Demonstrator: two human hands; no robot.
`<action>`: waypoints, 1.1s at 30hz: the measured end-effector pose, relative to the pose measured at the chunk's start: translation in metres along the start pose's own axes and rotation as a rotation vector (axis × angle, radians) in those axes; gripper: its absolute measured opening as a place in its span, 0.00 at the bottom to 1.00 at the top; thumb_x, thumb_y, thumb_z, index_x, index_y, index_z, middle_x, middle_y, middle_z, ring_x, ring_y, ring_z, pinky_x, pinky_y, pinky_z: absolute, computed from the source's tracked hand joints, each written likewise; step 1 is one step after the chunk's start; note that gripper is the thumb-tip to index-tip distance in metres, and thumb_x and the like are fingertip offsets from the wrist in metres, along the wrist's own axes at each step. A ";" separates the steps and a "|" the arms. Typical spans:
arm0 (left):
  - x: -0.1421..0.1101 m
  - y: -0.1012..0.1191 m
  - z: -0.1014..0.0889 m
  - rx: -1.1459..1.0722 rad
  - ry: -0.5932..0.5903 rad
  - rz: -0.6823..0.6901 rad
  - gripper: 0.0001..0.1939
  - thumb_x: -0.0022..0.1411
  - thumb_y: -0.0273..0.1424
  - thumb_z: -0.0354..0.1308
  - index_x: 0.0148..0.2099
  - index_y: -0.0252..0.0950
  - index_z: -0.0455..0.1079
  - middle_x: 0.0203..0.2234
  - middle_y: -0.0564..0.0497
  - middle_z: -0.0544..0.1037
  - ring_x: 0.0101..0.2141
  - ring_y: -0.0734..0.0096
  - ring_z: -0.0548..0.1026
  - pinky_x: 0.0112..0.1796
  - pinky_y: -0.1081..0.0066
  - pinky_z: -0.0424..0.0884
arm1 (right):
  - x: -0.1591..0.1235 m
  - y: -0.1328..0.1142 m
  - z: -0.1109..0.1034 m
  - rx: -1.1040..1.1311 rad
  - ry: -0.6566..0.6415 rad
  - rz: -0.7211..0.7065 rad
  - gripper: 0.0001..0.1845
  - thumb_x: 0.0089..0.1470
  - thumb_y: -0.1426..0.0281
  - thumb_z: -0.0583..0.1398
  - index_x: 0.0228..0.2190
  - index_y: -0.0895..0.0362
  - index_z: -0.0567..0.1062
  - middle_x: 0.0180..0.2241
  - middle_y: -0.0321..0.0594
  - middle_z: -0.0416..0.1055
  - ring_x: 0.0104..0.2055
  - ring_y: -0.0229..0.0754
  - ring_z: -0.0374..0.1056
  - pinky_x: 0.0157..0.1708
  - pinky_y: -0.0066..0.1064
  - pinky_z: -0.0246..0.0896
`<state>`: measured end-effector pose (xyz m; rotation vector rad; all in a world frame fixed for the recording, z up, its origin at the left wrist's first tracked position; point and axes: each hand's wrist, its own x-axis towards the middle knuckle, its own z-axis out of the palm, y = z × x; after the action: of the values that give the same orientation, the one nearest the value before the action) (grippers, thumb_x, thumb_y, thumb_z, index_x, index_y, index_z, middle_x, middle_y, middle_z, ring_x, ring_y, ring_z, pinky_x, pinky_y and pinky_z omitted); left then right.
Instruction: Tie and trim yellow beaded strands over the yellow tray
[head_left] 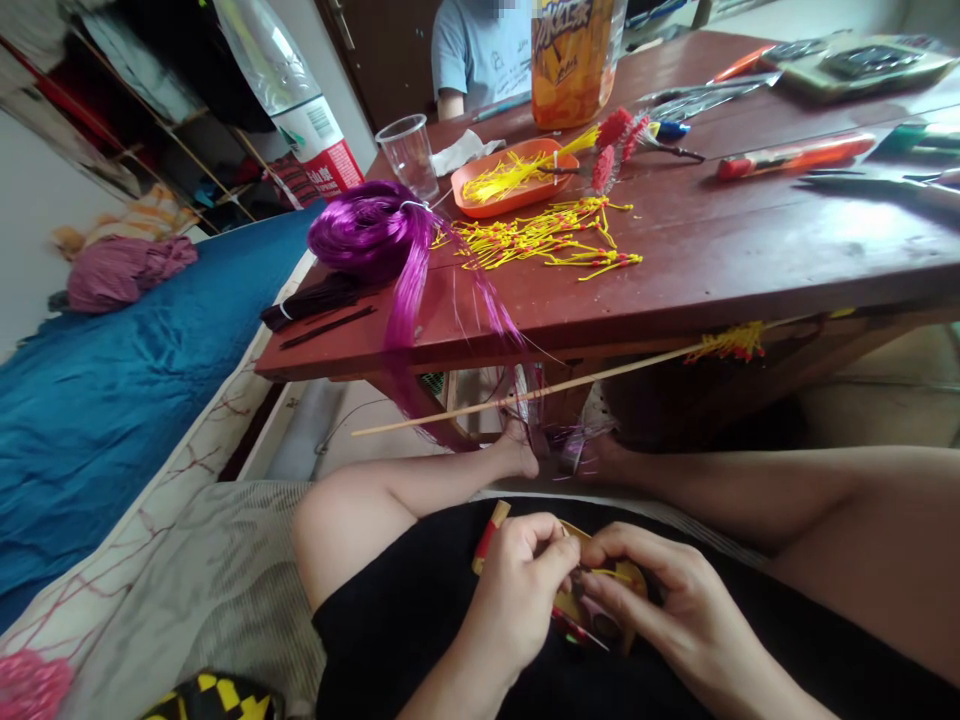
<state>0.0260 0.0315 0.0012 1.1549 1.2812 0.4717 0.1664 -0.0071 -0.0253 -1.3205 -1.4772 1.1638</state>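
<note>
My left hand (pixel 536 575) is closed in a pinch over the lap, its fingertips meeting those of my right hand (pixel 664 590). Between thumb and index finger of the right hand runs a thin yellow strand (pixel 615 574), whose left end goes in among the fingertips. What the left fingers pinch is hidden; a small dark bit shows there. Just left of the left hand lies a red-and-tan roll (pixel 491 538). A tan piece (pixel 571 606) is partly visible below the fingers, with a small red item (pixel 568 628) beside it.
On the red-brown table (pixel 712 230) lie a purple fibre bundle (pixel 360 235), knotted yellow strands (pixel 525 238), an orange tray (pixel 487 208) and pliers (pixel 885 183). A thin stick (pixel 525 395) juts along the table's near edge. A person (pixel 480 60) sits across, near a drink bottle (pixel 571 75).
</note>
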 end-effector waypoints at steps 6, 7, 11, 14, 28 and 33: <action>-0.001 0.002 0.002 -0.110 0.006 -0.042 0.11 0.49 0.31 0.50 0.17 0.37 0.55 0.13 0.58 0.58 0.19 0.77 0.56 0.23 0.74 0.51 | -0.001 0.002 0.005 0.043 0.015 0.002 0.06 0.52 0.68 0.58 0.27 0.55 0.73 0.24 0.35 0.71 0.25 0.37 0.67 0.25 0.23 0.62; -0.001 0.002 0.002 -0.129 0.013 -0.049 0.11 0.48 0.31 0.50 0.17 0.37 0.55 0.13 0.58 0.58 0.19 0.77 0.55 0.23 0.74 0.51 | -0.002 0.002 0.006 0.052 0.020 -0.003 0.05 0.52 0.68 0.58 0.27 0.55 0.73 0.25 0.35 0.71 0.25 0.37 0.68 0.25 0.23 0.62; -0.001 0.000 0.002 -0.157 0.030 -0.053 0.12 0.49 0.31 0.50 0.17 0.37 0.56 0.13 0.59 0.56 0.18 0.77 0.55 0.22 0.74 0.51 | -0.004 0.005 0.010 0.110 0.016 0.033 0.07 0.53 0.66 0.57 0.27 0.55 0.72 0.25 0.36 0.70 0.26 0.38 0.67 0.26 0.24 0.63; -0.004 -0.001 0.004 -0.091 0.053 0.028 0.13 0.53 0.32 0.51 0.18 0.36 0.57 0.14 0.58 0.57 0.19 0.77 0.55 0.22 0.74 0.52 | -0.007 0.007 0.014 0.227 -0.011 0.125 0.09 0.55 0.64 0.56 0.28 0.55 0.70 0.25 0.36 0.68 0.27 0.38 0.65 0.26 0.25 0.62; -0.011 -0.011 0.014 0.561 0.282 0.418 0.16 0.61 0.24 0.45 0.20 0.38 0.53 0.18 0.54 0.65 0.24 0.71 0.63 0.35 0.70 0.59 | -0.021 0.005 0.027 0.652 0.061 0.376 0.11 0.52 0.61 0.59 0.27 0.56 0.68 0.21 0.31 0.60 0.23 0.34 0.54 0.23 0.24 0.53; 0.000 -0.016 0.006 0.387 0.269 0.305 0.15 0.60 0.27 0.47 0.20 0.38 0.54 0.18 0.54 0.63 0.25 0.70 0.62 0.33 0.71 0.58 | -0.022 0.003 0.027 0.561 0.029 0.292 0.13 0.51 0.59 0.59 0.25 0.56 0.69 0.21 0.34 0.62 0.23 0.36 0.56 0.23 0.25 0.56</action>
<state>0.0266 0.0220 -0.0134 1.6696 1.4750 0.6380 0.1434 -0.0321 -0.0343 -1.1635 -0.8531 1.5939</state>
